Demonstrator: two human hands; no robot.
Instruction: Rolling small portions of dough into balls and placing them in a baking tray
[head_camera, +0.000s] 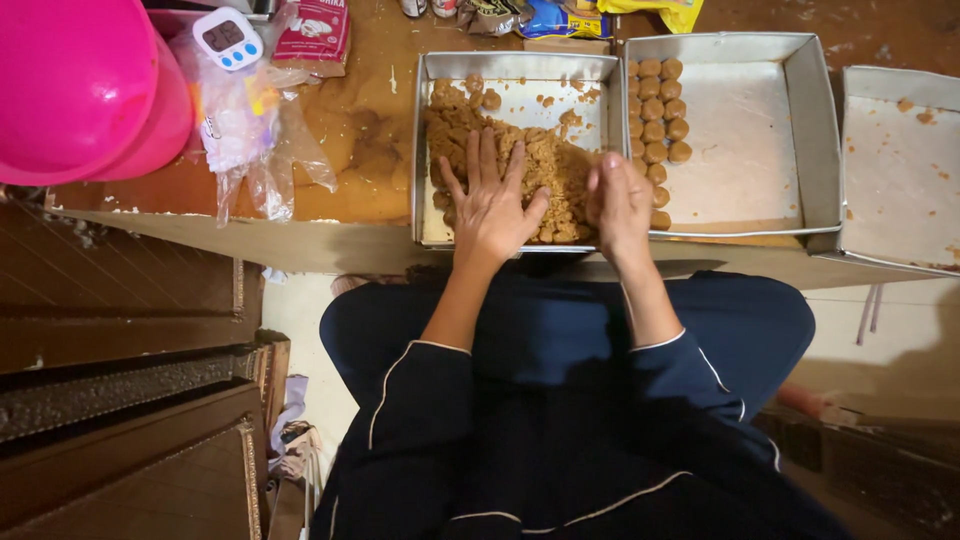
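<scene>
Landmark: the square silver metal tray with the brown crumbly dough (430, 140), at the near edge of the brown wooden counter (370, 130), straight ahead of the seated person; all places below are told from it.
Dough: a loose heap of brown crumbly dough (545, 170) fills the near and middle part of this tray, within easy reach of both hands.
Left hand: the left hand (490, 205) lies flat, palm down, on the near left of the heap, fingers (488, 150) spread apart and pressing on the dough, clamped on nothing; it seems to steady or gather the crumbs.
Right hand: the right hand (620, 200) stands edge-up at the tray's right wall, fingers held together and curled; whether they enclose a bit of dough I cannot tell.
Rolled balls: small round brown dough balls (660, 110) sit in neat rows just right of the landmark tray, along the left wall of a second square silver metal tray (815, 120), the side nearest the heap.
Third tray: a paper-lined silver tray (900, 180) farther right holds only a few crumbs.
Left of the tray: a clear crumpled plastic bag (250, 140), a small white digital timer (228, 38) and a bright pink plastic bowl (80, 85), set apart from the dough.
</scene>
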